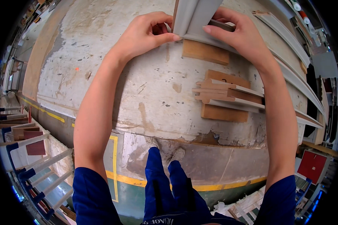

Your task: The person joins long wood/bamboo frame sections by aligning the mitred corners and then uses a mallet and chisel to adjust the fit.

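Note:
Both hands are stretched out over a worn, paint-stained workbench (146, 86). My left hand (146, 33) and my right hand (238, 33) pinch the near end of a grey-white moulding strip (195, 17) that runs away from me. Under that end lies a flat wooden block (205, 51). Closer to me, two more profiled strips (229, 95) lie side by side across another wooden block (223, 112), their cut ends facing left.
More long white mouldings (289, 37) lie along the bench's right side. A rack of white bars with blue ends (30, 165) stands at the lower left. The floor below has yellow lines (139, 182). A red panel (312, 165) sits at the lower right.

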The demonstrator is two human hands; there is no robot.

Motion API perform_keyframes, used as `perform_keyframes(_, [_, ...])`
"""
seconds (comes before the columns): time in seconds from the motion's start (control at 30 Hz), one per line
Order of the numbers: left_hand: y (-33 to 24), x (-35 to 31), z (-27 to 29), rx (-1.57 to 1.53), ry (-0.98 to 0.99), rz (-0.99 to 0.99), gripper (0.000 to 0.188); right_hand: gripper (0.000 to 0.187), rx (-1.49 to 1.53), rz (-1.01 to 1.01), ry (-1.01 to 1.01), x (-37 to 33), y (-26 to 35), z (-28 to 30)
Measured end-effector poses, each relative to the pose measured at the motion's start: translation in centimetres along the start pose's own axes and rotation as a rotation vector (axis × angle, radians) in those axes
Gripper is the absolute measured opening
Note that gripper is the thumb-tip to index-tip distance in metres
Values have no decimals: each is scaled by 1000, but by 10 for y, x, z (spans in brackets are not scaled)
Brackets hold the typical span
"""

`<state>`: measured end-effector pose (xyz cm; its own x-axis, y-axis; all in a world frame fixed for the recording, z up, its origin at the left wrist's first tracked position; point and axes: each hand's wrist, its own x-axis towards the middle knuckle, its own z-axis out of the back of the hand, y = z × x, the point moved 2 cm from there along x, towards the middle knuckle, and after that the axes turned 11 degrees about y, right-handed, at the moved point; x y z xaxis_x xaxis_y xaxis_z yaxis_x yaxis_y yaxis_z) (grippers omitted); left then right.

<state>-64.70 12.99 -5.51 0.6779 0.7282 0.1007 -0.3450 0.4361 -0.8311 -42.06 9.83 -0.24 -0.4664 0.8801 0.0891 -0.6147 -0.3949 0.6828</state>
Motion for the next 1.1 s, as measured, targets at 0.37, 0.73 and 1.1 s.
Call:
perform_keyframes(0.37, [0, 0, -1, 37, -14, -24, 30, 32, 4, -31, 57, 0, 1, 0])
perform_keyframes(0.73, [2, 0, -1, 9, -19, -56, 32, 43, -54, -113, 3, 2, 8, -4])
perform_keyframes(1.1, [0, 1, -2, 22, -31, -63, 31, 47, -152, -95, -5, 4, 1, -3])
